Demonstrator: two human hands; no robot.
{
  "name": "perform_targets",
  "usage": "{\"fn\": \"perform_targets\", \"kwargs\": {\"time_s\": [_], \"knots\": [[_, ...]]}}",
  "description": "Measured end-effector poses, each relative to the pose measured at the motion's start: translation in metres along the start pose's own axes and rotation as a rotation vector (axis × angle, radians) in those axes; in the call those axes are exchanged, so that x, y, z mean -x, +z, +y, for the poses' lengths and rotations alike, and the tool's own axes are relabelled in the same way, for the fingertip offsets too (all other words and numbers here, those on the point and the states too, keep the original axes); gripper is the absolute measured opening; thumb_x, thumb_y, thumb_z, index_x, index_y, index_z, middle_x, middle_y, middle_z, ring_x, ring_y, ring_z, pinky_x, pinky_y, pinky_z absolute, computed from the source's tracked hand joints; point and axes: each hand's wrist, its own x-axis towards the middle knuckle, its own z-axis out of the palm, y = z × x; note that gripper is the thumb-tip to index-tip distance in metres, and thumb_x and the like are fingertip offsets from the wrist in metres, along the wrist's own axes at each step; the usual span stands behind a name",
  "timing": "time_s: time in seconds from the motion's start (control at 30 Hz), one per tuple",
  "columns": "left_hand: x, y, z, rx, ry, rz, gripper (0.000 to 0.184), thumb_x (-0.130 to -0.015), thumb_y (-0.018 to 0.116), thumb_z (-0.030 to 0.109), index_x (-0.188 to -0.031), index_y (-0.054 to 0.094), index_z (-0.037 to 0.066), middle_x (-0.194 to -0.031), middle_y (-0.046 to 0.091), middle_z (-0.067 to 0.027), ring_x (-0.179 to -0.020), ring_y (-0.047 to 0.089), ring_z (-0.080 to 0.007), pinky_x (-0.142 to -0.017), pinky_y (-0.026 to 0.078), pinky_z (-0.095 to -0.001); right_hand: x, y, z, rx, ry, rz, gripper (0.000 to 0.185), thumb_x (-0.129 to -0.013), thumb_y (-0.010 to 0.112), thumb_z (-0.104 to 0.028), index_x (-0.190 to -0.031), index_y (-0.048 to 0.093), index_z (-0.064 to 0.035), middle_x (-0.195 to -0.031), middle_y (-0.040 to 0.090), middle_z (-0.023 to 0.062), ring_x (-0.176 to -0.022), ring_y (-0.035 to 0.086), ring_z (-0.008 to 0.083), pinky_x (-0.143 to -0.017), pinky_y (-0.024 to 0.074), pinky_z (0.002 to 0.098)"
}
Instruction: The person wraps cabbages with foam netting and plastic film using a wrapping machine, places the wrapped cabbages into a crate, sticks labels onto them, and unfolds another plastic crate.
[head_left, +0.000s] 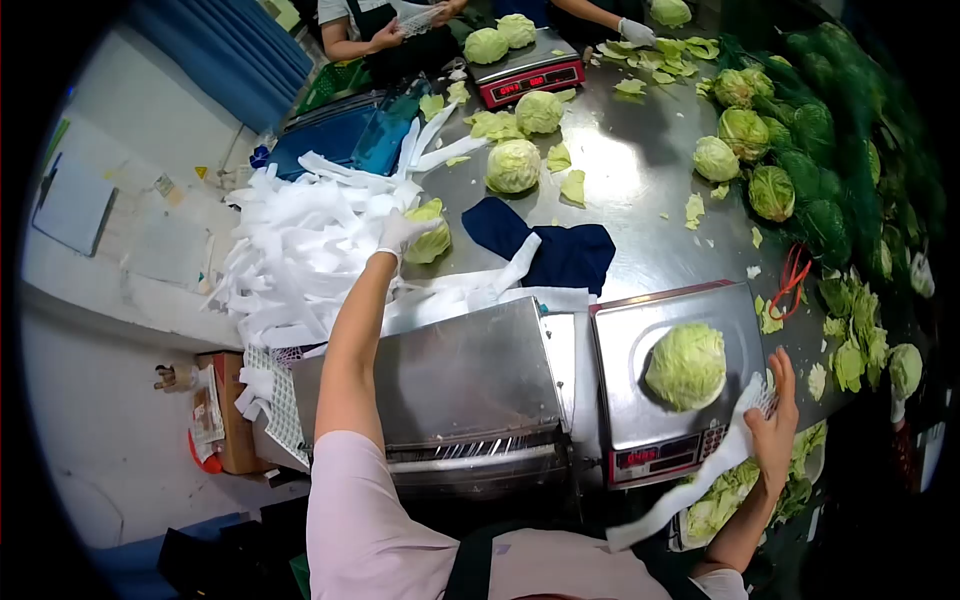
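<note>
My left hand (pixel 402 231), in a white glove, has its fingers curled over a pale green cabbage (pixel 430 236) beside a heap of white foam net sleeves (pixel 300 235). My right hand (pixel 774 425), bare, is at the right edge of the near scale. A long white foam net sleeve (pixel 690 485) hangs from between its thumb and fingers, trailing toward my body. On the steel pan of that scale (pixel 625 345) sits another cabbage (pixel 686 366), apart from both hands. The red display of the scale is lit.
Left of the scale is a steel-topped machine (pixel 460 370), with a dark blue cloth (pixel 540 245) behind it. Green net sacks of cabbages (pixel 810 140) line the right side. A second scale (pixel 530 75) bears cabbages near two co-workers. Loose leaves (pixel 572 187) lie scattered about.
</note>
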Motion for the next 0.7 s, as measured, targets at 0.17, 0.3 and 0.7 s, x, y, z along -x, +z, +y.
{"fn": "perform_targets", "kwargs": {"time_s": [0.17, 0.3, 0.7], "knots": [[-0.015, 0.023, -0.010, -0.140, -0.032, 0.089, 0.100, -0.044, 0.082, 0.046, -0.117, 0.041, -0.009, -0.111, 0.054, -0.0235, -0.100, 0.055, -0.0311, -0.084, 0.045, -0.0350, -0.046, 0.041, 0.007, 0.450, 0.095, -0.364, 0.095, -0.057, 0.075, -0.035, -0.134, 0.028, -0.0045, -0.115, 0.053, 0.0240, -0.105, 0.054, 0.0350, -0.090, 0.0399, 0.0375], [-0.034, 0.028, -0.051, 0.006, 0.069, 0.140, 0.086, -0.047, 0.083, 0.037, -0.114, 0.047, -0.004, -0.105, 0.058, -0.0187, -0.094, 0.058, -0.0276, -0.080, 0.047, -0.0340, -0.061, 0.033, 0.022, 0.171, 0.166, -0.587, 0.090, -0.062, 0.073, -0.036, -0.134, 0.029, -0.0044, -0.107, 0.057, 0.0230, -0.099, 0.057, 0.0326, -0.086, 0.0417, 0.0372], [0.006, -0.005, -0.034, 0.138, 0.335, -0.142, 0.072, -0.065, 0.075, 0.033, -0.121, 0.048, -0.002, -0.115, 0.054, -0.0209, -0.104, 0.054, -0.0268, -0.090, 0.041, -0.0302, -0.045, 0.027, 0.068, -0.311, 0.193, -0.388, 0.067, -0.071, 0.061, -0.042, -0.120, 0.046, 0.0013, -0.107, 0.053, 0.0106, -0.100, 0.048, 0.0179, -0.086, 0.0367, 0.0279]]}}
